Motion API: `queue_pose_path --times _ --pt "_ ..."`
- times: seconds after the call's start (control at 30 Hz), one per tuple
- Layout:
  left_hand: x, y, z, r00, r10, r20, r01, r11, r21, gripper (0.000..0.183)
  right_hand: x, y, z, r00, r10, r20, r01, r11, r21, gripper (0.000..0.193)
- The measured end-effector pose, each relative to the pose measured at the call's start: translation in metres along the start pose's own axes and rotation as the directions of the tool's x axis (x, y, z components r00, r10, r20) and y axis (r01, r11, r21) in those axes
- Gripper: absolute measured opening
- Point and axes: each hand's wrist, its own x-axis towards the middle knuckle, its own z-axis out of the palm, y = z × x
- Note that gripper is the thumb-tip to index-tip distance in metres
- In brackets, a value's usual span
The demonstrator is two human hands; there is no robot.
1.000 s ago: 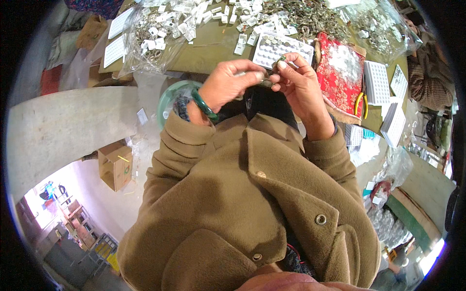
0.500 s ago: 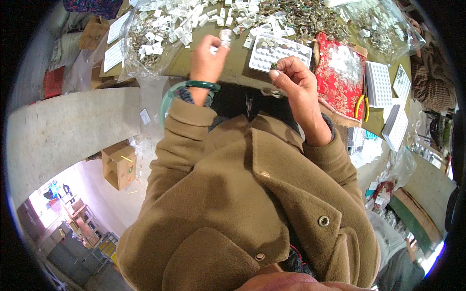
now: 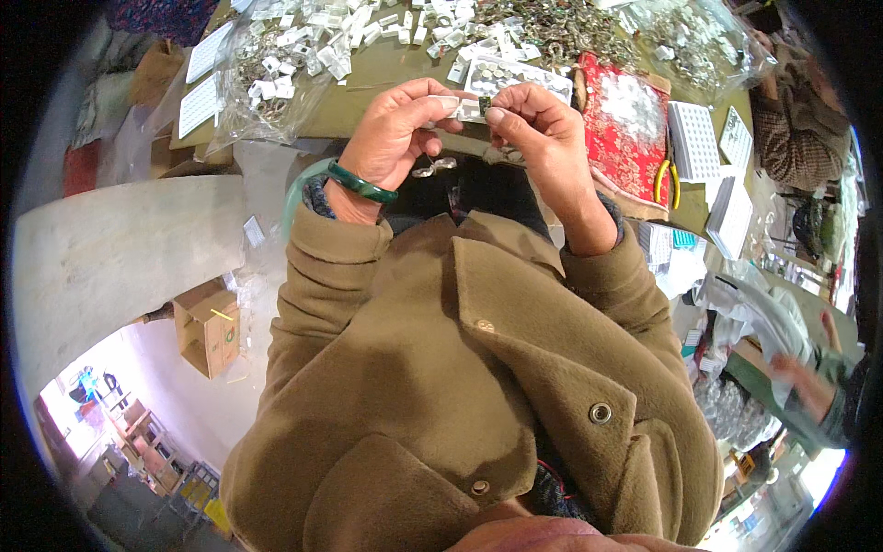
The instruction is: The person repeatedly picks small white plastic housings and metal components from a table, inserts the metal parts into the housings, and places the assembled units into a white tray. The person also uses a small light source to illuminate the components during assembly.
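Left hand (image 3: 397,133): pinched on white tag (image 3: 468,110) at fingertips, upper centre.
Right hand (image 3: 544,133): fingertips clamped on green piece (image 3: 485,104).
White tag: roughly sideways, pointing right.
Green piece: long axis up-down.
Beyond: white tray (image 3: 550,83).

Cloth (image 3: 609,147) lies right of tray (image 3: 557,84) (just beside).

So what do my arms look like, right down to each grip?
Brown coat sleeves cover both arms, with a dark, flecked inner cuff showing at the left wrist. A rounded dark-green bangle circles that wrist; none shows on the right. The left grip and right grip are ungloved.
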Motion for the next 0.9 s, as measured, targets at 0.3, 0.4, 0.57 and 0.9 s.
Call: queue_pose_path --times 0.3,0.4,0.57,0.9 --pt "-0.007 -0.026 0.015 0.981 0.19 -0.029 -0.192 0.97 -0.149 0.03 -0.007 0.007 0.007 0.998 0.054 -0.021 -0.044 0.939 0.34 0.006" --pt "-0.007 -0.035 0.017 0.971 0.226 -0.076 -0.234 0.964 -0.126 0.029 -0.007 0.009 0.009 0.992 0.122 0.04 -0.127 0.867 0.482 0.005" --pt "-0.007 -0.04 0.019 0.953 0.268 -0.142 -0.287 0.948 -0.134 0.027 -0.012 0.011 0.016 0.993 0.117 -0.004 -0.103 0.89 0.444 0.003" --pt "-0.01 -0.037 0.028 0.872 0.457 -0.178 -0.42 0.883 0.208 0.025 -0.008 0.008 0.017 1.0 0.01 -0.012 -0.006 0.965 0.263 0.005"
